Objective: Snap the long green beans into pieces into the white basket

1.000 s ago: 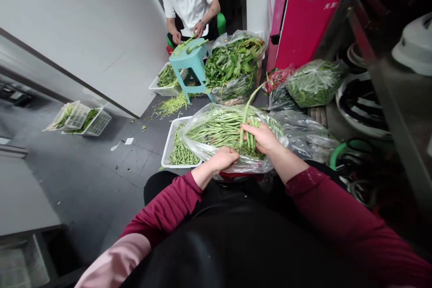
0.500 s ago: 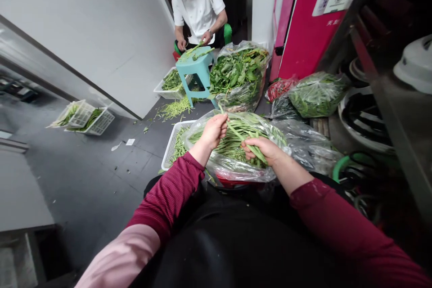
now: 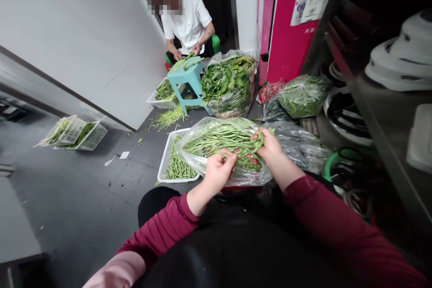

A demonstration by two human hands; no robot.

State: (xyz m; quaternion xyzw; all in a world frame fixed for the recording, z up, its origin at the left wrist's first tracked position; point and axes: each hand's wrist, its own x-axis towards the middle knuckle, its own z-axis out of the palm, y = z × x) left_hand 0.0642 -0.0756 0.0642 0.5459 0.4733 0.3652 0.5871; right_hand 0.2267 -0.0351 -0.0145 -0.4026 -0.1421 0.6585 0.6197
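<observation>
Long green beans [image 3: 219, 134] lie heaped in an opened clear plastic bag [image 3: 241, 179] in front of my lap. My left hand [image 3: 218, 172] is closed over the near side of the heap, thumb and forefinger pinching a green bean. My right hand [image 3: 269, 145] is wrapped round a small bunch of green beans at the bag's right side. Left of the bag, partly behind its edge, stands a white basket [image 3: 162, 163] holding short bean pieces [image 3: 180, 165].
A co-worker in white [image 3: 187, 18] handles greens at a turquoise stool [image 3: 189, 76]. Beside it stands a large bag of leafy greens [image 3: 229, 78]. Bagged vegetables [image 3: 302, 96] and a metal shelf [image 3: 367, 112] are at right. White baskets [image 3: 96, 137] sit on the left floor.
My left hand has come down and nearer to me. My right hand has lifted to the bag's right side, still gripping beans. The view has shifted a little.
</observation>
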